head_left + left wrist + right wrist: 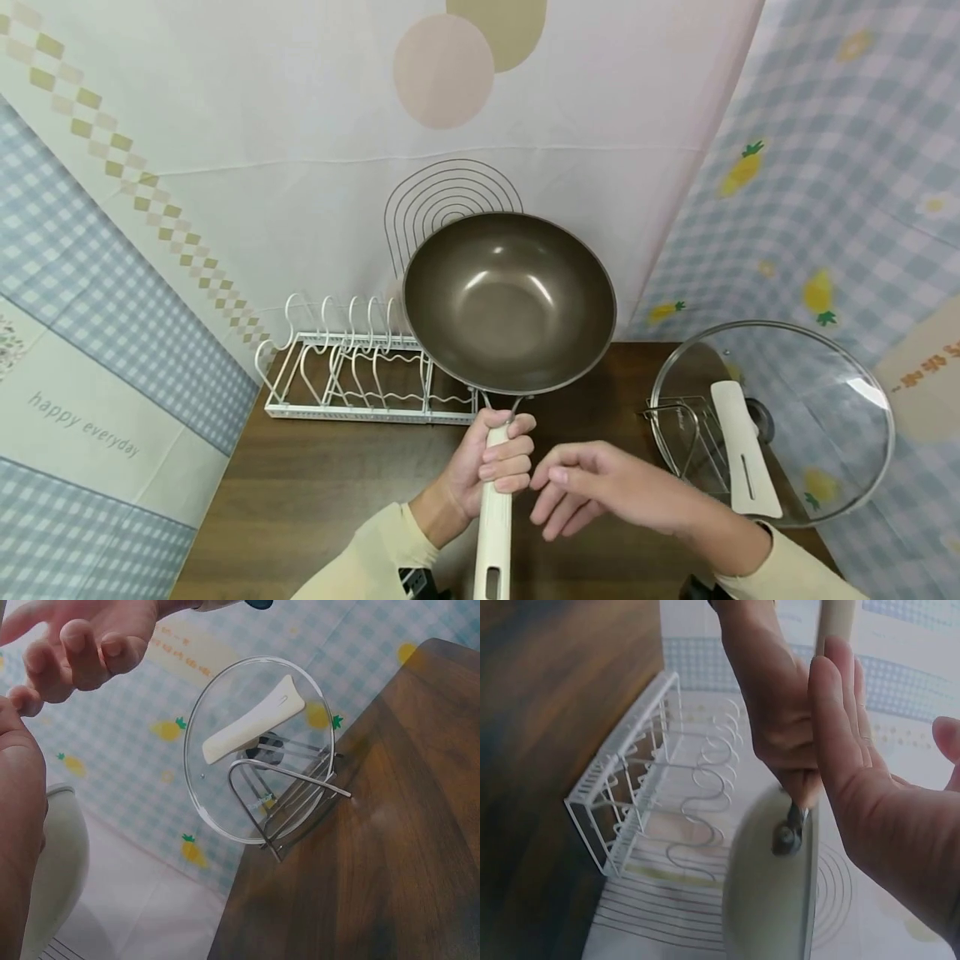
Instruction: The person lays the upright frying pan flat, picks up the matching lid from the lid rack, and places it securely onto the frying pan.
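A wok (510, 300), dark brown inside and pale outside, is held up off the table, its bowl facing the head camera. My left hand (498, 458) grips its cream handle (493, 533) close to the bowl, fingers curled round. Just right of the handle is my right hand (581, 487), its fingers loosely bent and holding nothing. In the right wrist view the right hand (862, 757) appears beside the handle (836, 619); I cannot tell whether it touches. The wok's pale underside (769, 877) shows there too.
Behind and left of the wok stands a white wire rack (360, 412) with wavy dividers. On the right a glass lid (825, 417) with a cream knob handle (746, 454) leans in a metal wire stand (255, 769). Patterned cloths hang behind the wooden table (322, 475).
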Motion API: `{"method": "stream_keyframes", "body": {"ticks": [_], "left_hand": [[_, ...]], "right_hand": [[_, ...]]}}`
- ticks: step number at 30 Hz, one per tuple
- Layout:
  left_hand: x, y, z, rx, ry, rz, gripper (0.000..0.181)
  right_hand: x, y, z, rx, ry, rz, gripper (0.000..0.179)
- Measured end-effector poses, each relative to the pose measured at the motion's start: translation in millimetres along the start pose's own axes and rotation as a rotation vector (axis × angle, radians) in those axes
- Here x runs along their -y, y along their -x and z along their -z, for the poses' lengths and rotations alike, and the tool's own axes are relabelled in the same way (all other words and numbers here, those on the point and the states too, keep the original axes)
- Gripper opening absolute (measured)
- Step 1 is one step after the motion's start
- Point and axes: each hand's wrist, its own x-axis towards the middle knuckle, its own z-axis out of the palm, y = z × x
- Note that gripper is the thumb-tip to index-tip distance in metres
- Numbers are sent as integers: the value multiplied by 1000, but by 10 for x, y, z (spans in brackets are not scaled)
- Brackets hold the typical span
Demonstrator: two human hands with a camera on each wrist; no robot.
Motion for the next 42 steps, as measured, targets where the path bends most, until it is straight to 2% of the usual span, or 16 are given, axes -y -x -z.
{"method": "stream_keyframes", "body": {"ticks": [4,9,16,24,28,36,39,42], "left_hand": [[-2,0,-8,10,10,7,20],[14,-3,-16,18,35,21,20],[38,5,-30,31,41,25,21],[56,61,-59,46,66,24,20],[74,60,-57,43,56,34,20],[86,60,-55,52,51,35,20],[82,63,-60,57,49,38,19],[80,58,-69,61,48,43,19]], "right_hand": [[80,32,101,-15,32,18,33],[213,88,256,-83,96,45,32],[314,108,583,-172,87,153,30],[338,63,955,-502,188,147,41],[359,77,1165,-620,158,150,40],[380,46,1461,-719,42,208,19],[369,11,1564,-764,62,185,17],[350,-42,1689,-824,128,115,18]]}}
